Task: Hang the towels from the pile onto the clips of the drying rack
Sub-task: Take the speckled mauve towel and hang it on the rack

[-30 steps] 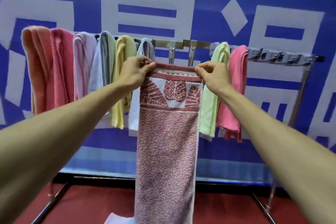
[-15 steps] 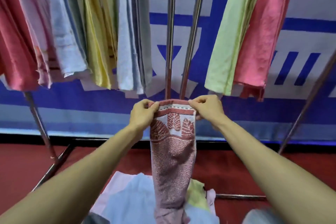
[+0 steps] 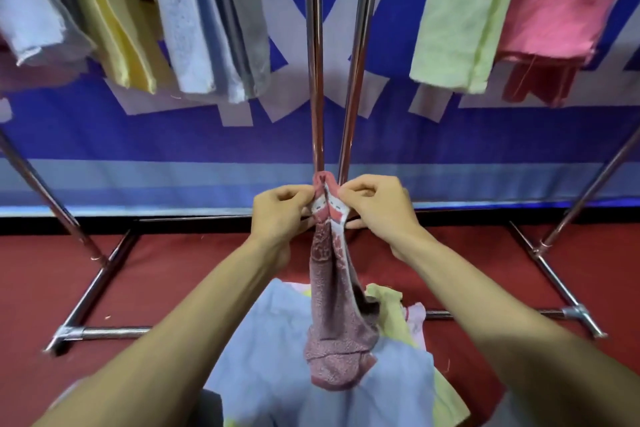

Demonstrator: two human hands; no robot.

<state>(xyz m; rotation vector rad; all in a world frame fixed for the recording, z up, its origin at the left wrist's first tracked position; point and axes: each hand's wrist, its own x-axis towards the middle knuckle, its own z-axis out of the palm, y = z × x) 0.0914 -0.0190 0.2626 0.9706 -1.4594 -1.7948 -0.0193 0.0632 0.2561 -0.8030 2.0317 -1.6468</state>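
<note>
At mid-frame the left hand [image 3: 280, 215] and right hand [image 3: 377, 208] had drawn together, fingers pinching the towel [image 3: 332, 322] by its now-bunched top edge, probably narrowing it for clipping.

Nubbly terry-cloth towel [image 3: 332, 340], glossy smooth metal rack poles [image 3: 315, 80], matt floor [image 3: 173, 270].

One head-worn wide-angle view, facing forward and down, close to the drying rack [image 3: 314, 80]
</note>
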